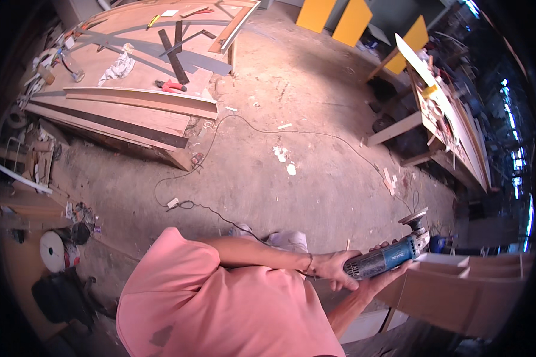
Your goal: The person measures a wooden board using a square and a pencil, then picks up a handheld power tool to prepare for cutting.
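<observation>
A blue and black angle grinder [393, 256] is in both my hands at the lower right, its body slanting up to the right. On its grey metal head a round disc [413, 217] faces upward. My left hand [336, 268] is closed around the dark rear end of the grinder, my left arm reaching across my body. Beneath the blue body lies my right hand [387, 278], supporting it from below; its fingers are partly hidden by the tool. A dark cord [211, 211] runs from near my left forearm onto the floor.
Beside the grinder stands a wooden box with compartments [452, 282]. A workbench [143, 38] at the far left carries boards, a white cloth [119, 66] and red-handled pliers [171, 86]. Another wooden table [452, 113] stands at the right. Wood scraps [389, 181] lie on the floor.
</observation>
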`<action>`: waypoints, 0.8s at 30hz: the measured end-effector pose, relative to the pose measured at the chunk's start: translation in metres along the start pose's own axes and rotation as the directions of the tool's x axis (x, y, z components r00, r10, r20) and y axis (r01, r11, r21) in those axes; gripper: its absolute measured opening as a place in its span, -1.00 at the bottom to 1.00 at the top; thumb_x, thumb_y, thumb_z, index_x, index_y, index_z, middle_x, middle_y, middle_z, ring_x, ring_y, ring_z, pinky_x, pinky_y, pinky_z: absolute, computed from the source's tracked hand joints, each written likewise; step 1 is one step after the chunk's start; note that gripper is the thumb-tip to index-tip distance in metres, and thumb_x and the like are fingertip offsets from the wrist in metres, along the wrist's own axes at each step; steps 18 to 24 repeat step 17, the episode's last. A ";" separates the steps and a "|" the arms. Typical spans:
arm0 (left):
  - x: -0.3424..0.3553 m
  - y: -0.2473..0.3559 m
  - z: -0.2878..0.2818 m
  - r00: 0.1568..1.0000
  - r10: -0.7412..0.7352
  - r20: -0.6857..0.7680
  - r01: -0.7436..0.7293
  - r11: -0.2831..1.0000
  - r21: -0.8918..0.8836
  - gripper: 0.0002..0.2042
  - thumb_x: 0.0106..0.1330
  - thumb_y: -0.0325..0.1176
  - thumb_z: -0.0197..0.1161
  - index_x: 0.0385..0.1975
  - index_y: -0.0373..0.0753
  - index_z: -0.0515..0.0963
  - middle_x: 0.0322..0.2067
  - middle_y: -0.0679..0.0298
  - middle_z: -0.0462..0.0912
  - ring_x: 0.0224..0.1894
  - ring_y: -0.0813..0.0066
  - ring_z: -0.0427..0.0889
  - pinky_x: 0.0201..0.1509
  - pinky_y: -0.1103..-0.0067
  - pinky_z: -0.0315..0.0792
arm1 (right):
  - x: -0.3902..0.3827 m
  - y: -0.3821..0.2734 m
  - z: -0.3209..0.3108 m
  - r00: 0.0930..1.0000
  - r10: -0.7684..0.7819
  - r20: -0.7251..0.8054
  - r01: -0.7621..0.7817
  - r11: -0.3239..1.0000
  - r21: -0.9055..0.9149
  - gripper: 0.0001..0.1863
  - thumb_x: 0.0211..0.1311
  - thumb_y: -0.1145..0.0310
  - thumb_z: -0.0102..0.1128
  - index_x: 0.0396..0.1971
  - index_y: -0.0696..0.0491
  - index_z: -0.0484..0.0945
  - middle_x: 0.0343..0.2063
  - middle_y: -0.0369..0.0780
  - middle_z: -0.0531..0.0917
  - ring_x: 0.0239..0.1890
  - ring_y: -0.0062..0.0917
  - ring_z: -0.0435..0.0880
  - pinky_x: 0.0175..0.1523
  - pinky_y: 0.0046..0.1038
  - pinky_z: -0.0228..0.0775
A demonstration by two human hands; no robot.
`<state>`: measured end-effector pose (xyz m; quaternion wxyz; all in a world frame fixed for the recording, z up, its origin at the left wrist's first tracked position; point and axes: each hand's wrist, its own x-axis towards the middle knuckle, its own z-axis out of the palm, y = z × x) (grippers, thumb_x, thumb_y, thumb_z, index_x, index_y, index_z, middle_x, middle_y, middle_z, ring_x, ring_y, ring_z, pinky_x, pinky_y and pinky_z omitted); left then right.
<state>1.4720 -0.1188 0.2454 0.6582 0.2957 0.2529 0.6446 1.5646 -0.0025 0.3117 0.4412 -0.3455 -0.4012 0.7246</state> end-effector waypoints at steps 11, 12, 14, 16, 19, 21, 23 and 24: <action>0.177 0.184 -0.237 0.900 0.089 -0.428 0.092 0.919 0.384 -0.38 -0.06 -0.44 0.53 0.03 -0.38 0.40 -0.41 0.22 0.62 -0.48 0.48 0.65 -0.40 0.52 0.55 | 0.330 0.120 0.164 0.734 0.207 0.646 -0.406 0.897 0.174 -0.23 0.62 -0.21 -0.17 0.50 0.13 0.22 0.36 0.09 0.47 0.39 -0.05 0.49 0.52 0.00 0.25; 0.191 0.193 -0.249 0.881 0.110 -0.461 0.094 0.912 0.399 -0.38 -0.06 -0.44 0.53 0.04 -0.39 0.40 -0.39 0.20 0.62 -0.47 0.47 0.65 -0.39 0.52 0.56 | 0.360 0.125 0.183 0.675 0.225 0.703 -0.469 0.866 0.173 -0.23 0.63 -0.20 -0.17 0.50 0.13 0.23 0.36 0.10 0.47 0.41 -0.04 0.48 0.53 0.00 0.23; 0.214 0.222 -0.277 0.836 0.195 -0.513 0.075 0.886 0.458 -0.38 -0.06 -0.44 0.53 0.04 -0.39 0.39 -0.34 0.17 0.63 -0.44 0.45 0.66 -0.37 0.52 0.56 | 0.418 0.146 0.213 0.502 0.228 0.834 -0.620 0.767 0.163 -0.20 0.59 -0.26 -0.15 0.48 0.12 0.27 0.31 0.07 0.53 0.35 -0.09 0.55 0.51 -0.05 0.27; 0.232 0.247 -0.301 0.739 0.365 -0.566 0.033 0.820 0.571 -0.36 -0.01 -0.43 0.49 0.11 -0.37 0.37 -0.33 0.16 0.63 -0.42 0.45 0.67 -0.36 0.49 0.57 | 0.466 0.166 0.252 0.262 0.162 0.951 -0.739 0.668 0.090 -0.17 0.56 -0.30 -0.13 0.47 0.11 0.28 0.29 0.05 0.55 0.32 -0.11 0.58 0.51 -0.08 0.29; 0.236 0.262 -0.310 0.697 0.369 -0.614 0.043 0.834 0.549 -0.35 0.01 -0.43 0.47 0.15 -0.37 0.36 -0.34 0.17 0.63 -0.38 0.46 0.67 -0.33 0.48 0.59 | 0.486 0.179 0.270 0.169 0.117 0.979 -0.772 0.633 0.058 -0.18 0.57 -0.27 -0.10 0.53 0.06 0.21 0.33 0.05 0.53 0.39 -0.09 0.53 0.54 -0.12 0.30; 0.236 0.262 -0.310 0.697 0.369 -0.614 0.043 0.834 0.549 -0.35 0.01 -0.43 0.47 0.15 -0.37 0.36 -0.34 0.17 0.63 -0.38 0.46 0.67 -0.33 0.48 0.59 | 0.486 0.179 0.270 0.169 0.117 0.979 -0.772 0.633 0.058 -0.18 0.57 -0.27 -0.10 0.53 0.06 0.21 0.33 0.05 0.53 0.39 -0.09 0.53 0.54 -0.12 0.30; 0.236 0.262 -0.310 0.697 0.369 -0.614 0.043 0.834 0.549 -0.35 0.01 -0.43 0.47 0.15 -0.37 0.36 -0.34 0.17 0.63 -0.38 0.46 0.67 -0.33 0.48 0.59 | 0.486 0.179 0.270 0.169 0.117 0.979 -0.772 0.633 0.058 -0.18 0.57 -0.27 -0.10 0.53 0.06 0.21 0.33 0.05 0.53 0.39 -0.09 0.53 0.54 -0.12 0.30; 0.236 0.262 -0.310 0.697 0.369 -0.614 0.043 0.834 0.549 -0.35 0.01 -0.43 0.47 0.15 -0.37 0.36 -0.34 0.17 0.63 -0.38 0.46 0.67 -0.33 0.48 0.59 | 0.486 0.179 0.270 0.169 0.117 0.979 -0.772 0.633 0.058 -0.18 0.57 -0.27 -0.10 0.53 0.06 0.21 0.33 0.05 0.53 0.39 -0.09 0.53 0.54 -0.12 0.30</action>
